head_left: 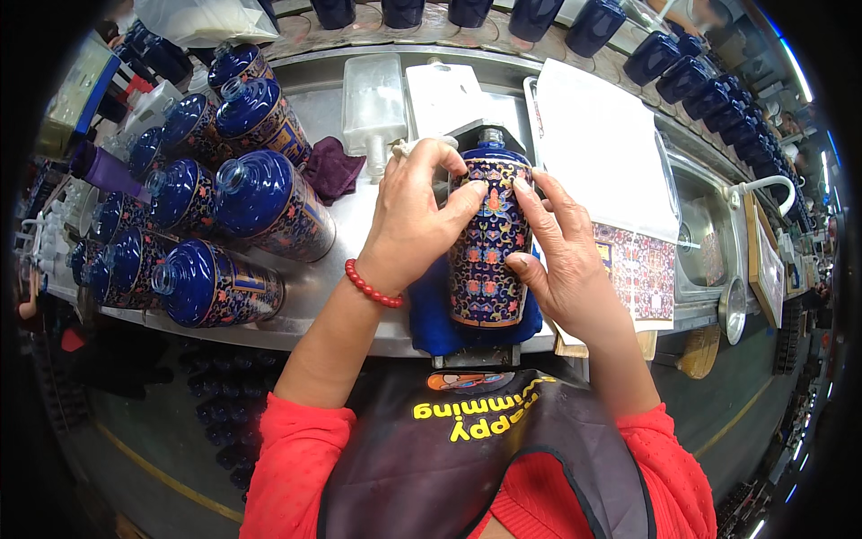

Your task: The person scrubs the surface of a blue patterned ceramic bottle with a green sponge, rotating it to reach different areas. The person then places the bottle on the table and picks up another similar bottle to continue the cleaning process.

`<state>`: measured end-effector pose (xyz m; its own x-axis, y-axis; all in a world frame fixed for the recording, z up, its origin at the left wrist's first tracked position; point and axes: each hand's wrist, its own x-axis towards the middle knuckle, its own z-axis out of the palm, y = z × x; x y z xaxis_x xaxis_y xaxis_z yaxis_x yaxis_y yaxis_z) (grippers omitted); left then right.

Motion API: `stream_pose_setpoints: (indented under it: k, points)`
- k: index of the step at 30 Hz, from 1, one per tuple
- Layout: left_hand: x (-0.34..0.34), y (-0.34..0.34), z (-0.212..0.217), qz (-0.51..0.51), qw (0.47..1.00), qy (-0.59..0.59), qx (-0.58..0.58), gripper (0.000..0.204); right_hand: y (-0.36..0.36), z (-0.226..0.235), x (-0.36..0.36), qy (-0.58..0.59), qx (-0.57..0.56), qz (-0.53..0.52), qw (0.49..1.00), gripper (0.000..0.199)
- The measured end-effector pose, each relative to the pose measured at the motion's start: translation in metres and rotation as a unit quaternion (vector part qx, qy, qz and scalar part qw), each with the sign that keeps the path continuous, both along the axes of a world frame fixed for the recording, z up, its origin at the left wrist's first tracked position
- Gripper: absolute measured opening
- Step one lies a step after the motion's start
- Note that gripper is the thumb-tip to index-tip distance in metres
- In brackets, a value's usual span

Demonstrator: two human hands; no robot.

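A dark blue glass bottle (489, 242) with a colourful floral pattern lies before me, its clear neck pointing away. Under its near end is a blue cloth (435, 314). My left hand (417, 202), with a red bead bracelet above it, curves round the bottle's upper left side, thumb pressed on the pattern. My right hand (566, 256) grips the right side, fingertips near the shoulder and thumb lower down. Close to my right hand lies a printed pattern sheet (642, 274), partly beneath white paper (597, 153).
Several patterned blue bottles (269, 202) stand at left, beside a crumpled purple cloth (333, 169). A clear rectangular container (373, 103) lies beyond my left hand. At right are a metal sink (705, 229) and a round strainer (732, 310). Plain blue bottles (593, 27) line the far conveyor.
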<state>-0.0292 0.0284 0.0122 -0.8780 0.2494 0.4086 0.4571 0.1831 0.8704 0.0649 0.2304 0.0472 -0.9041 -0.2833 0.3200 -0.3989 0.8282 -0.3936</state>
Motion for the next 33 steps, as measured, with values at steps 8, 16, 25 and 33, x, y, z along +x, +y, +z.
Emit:
stream_pose_setpoints:
  k: [8,16,25,33]
  points:
    - [0.002,0.002,-0.001,0.016,1.0,0.01,-0.015,0.031,0.001,0.002,-0.001,0.001,-0.001,0.0,1.0,0.073]
    - [0.0,0.002,-0.005,0.004,1.0,0.01,-0.009,0.035,0.009,0.019,-0.008,0.043,-0.121,-0.042,0.991,0.038]
    - [0.005,0.004,-0.005,-0.001,1.0,-0.02,-0.001,0.039,-0.003,0.051,-0.023,0.118,-0.025,0.071,0.99,0.032]
    - [0.006,0.006,-0.006,0.012,1.0,0.006,0.001,0.04,-0.011,0.039,-0.016,0.169,0.018,0.087,0.982,0.046]
